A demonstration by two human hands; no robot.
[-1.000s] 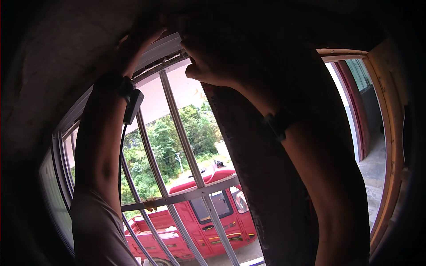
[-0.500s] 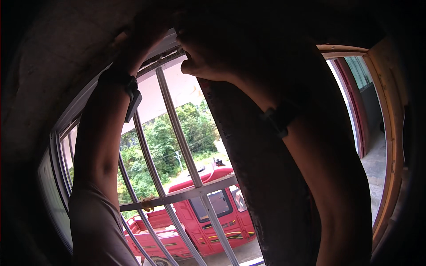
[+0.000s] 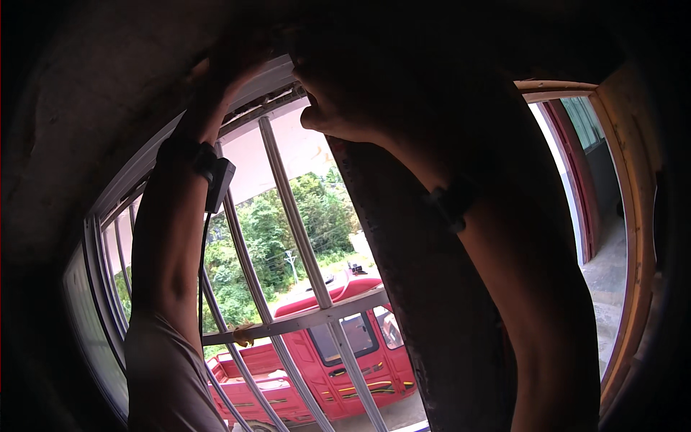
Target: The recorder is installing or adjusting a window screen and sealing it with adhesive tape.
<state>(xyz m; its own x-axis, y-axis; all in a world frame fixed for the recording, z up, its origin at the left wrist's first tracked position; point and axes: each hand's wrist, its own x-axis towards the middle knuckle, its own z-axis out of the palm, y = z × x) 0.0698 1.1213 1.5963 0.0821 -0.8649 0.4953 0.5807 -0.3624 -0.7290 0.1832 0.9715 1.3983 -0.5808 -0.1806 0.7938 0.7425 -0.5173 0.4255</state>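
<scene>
Both my arms reach up to the top of a barred window (image 3: 277, 176). My left hand (image 3: 234, 70) is raised by the upper window frame (image 3: 263, 81), and its fingers are lost in the dark. To its right, my right hand (image 3: 342, 111) is closed beside the top corner of the opening, thumb bent in. What it grips, if anything, is hidden in shadow. A dark upright surface (image 3: 403, 266), either hanging cloth or wall, runs down below the right hand. Each wrist wears a dark band; the left one carries a small black box (image 3: 221, 186) with a thin cable.
Metal bars and a crossbar (image 3: 288, 325) cross the window; a dry brown leaf-like scrap (image 3: 243, 335) sits on the crossbar. Outside stand a red cargo vehicle (image 3: 302, 374) and green trees (image 3: 317, 209). At right is a wooden-framed doorway (image 3: 626, 180).
My left forearm has shifted a little to the right and turned, showing more of the box and its cable. The view has moved slightly; my right hand keeps its closed shape.
</scene>
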